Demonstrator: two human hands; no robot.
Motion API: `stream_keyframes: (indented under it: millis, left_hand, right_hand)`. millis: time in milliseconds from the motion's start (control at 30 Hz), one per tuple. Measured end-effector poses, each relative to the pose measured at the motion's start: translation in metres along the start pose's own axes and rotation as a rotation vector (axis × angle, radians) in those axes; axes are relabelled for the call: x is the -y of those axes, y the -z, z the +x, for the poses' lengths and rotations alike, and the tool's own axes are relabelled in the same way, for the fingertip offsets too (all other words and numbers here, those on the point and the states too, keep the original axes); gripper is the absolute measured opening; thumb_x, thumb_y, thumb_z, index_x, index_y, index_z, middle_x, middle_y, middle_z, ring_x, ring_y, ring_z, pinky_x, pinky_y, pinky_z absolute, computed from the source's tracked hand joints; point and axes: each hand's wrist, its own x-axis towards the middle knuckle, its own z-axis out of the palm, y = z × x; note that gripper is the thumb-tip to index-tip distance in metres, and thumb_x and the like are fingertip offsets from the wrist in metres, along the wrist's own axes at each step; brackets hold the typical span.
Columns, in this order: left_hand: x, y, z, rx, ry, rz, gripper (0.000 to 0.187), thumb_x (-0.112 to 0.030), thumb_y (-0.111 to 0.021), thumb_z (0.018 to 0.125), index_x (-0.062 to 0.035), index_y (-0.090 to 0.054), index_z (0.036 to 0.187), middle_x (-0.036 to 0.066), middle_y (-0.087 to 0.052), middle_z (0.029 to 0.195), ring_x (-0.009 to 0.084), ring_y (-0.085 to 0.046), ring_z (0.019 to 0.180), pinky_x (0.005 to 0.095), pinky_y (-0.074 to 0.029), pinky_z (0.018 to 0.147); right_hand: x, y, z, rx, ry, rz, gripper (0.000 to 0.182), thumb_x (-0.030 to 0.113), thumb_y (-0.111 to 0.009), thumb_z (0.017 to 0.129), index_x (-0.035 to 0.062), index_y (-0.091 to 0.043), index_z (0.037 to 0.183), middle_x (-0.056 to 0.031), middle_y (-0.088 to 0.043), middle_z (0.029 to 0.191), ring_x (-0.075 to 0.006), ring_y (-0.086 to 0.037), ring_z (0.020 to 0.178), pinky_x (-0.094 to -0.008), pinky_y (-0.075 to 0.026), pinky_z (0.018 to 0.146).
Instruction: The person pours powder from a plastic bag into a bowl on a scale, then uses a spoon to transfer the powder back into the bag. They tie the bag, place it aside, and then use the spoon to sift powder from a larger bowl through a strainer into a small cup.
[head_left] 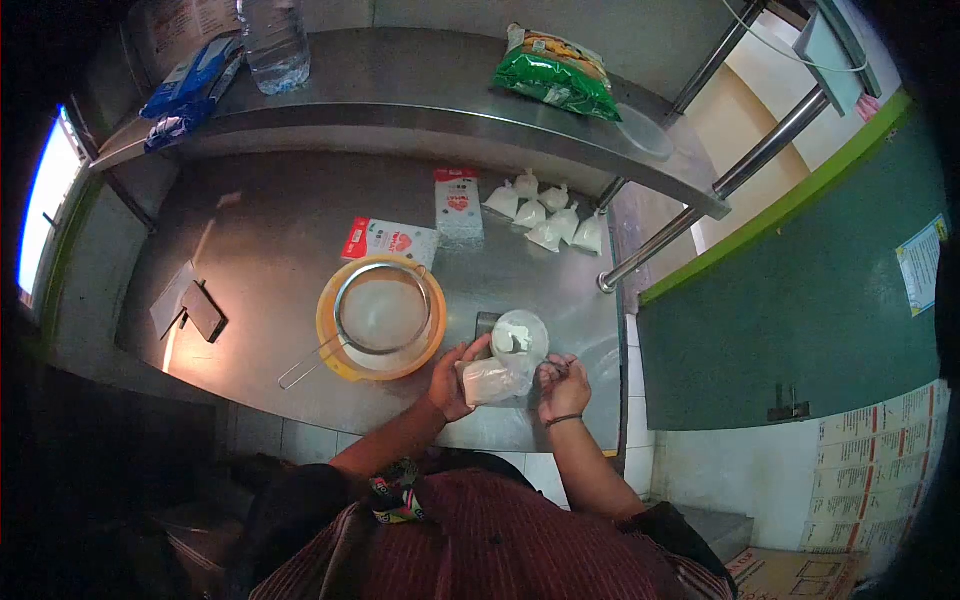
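near the front edge of the counter (265,240), toward its right end, you have a clear plastic bag (487,383) with something pale inside it. your left hand (457,384) holds it from the left, thumb and fingers around its side. your right hand (563,390) is at the bag's other end, fingers bunched together; you cannot tell from this view whether they pinch the plastic. whether the bag rests on the counter or hangs just above it is also unclear.

just beyond the bag sits a small round tub (534,325), pale and see-through at the rim, with a small heap of white stuff in it. a dark flat piece shows beside the tub, mostly hidden.

to your left, well apart from the tub, stands a yellow-orange bowl (325,325). a round wire sieve (428,300) lies across its top, handle pointing toward your near left. white powder shows through the mesh; how much is in the sieve and how much below it, you cannot tell.

behind the bowl lies a red and white packet (405,241), and a second packet (458,205) like it lies farther back. to the right of these, near the back, you have a cluster of small tied bags (546,236), each filled with white. on the shelf (390,75) above are a clear bottle (273,45), a blue packet (190,85) and a green packet (555,80).
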Motion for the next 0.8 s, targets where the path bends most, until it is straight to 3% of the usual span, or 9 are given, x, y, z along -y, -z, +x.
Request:
stream_keyframes:
  millis: [67,167,267,533,800]
  left_hand:
    - [0.000,0.003,0.000,0.016,-0.006,-0.004,0.074,-0.058,-0.045,0.095,-0.0207,-0.026,0.157,0.016,-0.047,0.147,0.0350,-0.053,0.128,0.0498,-0.044,0.105]
    - [0.000,0.006,0.000,-0.014,-0.012,-0.043,0.075,-0.057,-0.046,0.095,-0.0193,-0.026,0.156,0.017,-0.049,0.145,0.0348,-0.055,0.126,0.0493,-0.046,0.103]
    - [-0.001,0.009,-0.003,-0.020,-0.020,-0.032,0.075,-0.056,-0.048,0.095,-0.0172,-0.027,0.155,0.017,-0.050,0.143,0.0355,-0.055,0.125,0.0495,-0.047,0.101]
    - [-0.004,0.006,-0.007,-0.157,-0.146,-0.095,0.050,-0.050,-0.049,0.098,-0.0127,-0.053,0.131,0.017,-0.059,0.130,0.0355,-0.060,0.115,0.0497,-0.050,0.096]
    - [-0.007,-0.006,0.000,-0.287,-0.229,0.016,0.049,-0.050,-0.046,0.099,-0.0093,-0.055,0.125,0.016,-0.062,0.123,0.0328,-0.061,0.113,0.0481,-0.049,0.097]
  right_hand:
    - [0.003,0.001,0.003,-0.020,-0.004,0.008,0.018,0.020,-0.043,0.103,0.0067,-0.055,0.108,-0.0123,-0.065,0.090,-0.0208,-0.064,0.066,-0.0287,-0.052,0.053]
    - [0.006,0.005,0.008,0.004,0.032,-0.064,0.023,0.025,-0.038,0.106,0.0068,-0.052,0.112,-0.0115,-0.065,0.089,-0.0225,-0.063,0.065,-0.0302,-0.053,0.056]
    - [0.017,-0.001,0.005,-0.026,0.008,0.003,0.021,0.023,-0.041,0.105,0.0078,-0.053,0.111,-0.0119,-0.067,0.093,-0.0183,-0.063,0.062,-0.0271,-0.052,0.052]
    - [0.033,0.008,0.023,0.047,0.079,0.004,0.024,0.026,-0.038,0.106,0.0089,-0.053,0.114,-0.0097,-0.066,0.087,-0.0162,-0.057,0.056,-0.0269,-0.048,0.049]
    - [0.066,-0.009,0.015,0.067,0.102,0.009,0.023,0.027,-0.040,0.107,0.0083,-0.051,0.113,-0.0098,-0.063,0.084,-0.0166,-0.055,0.059,-0.0267,-0.045,0.051]
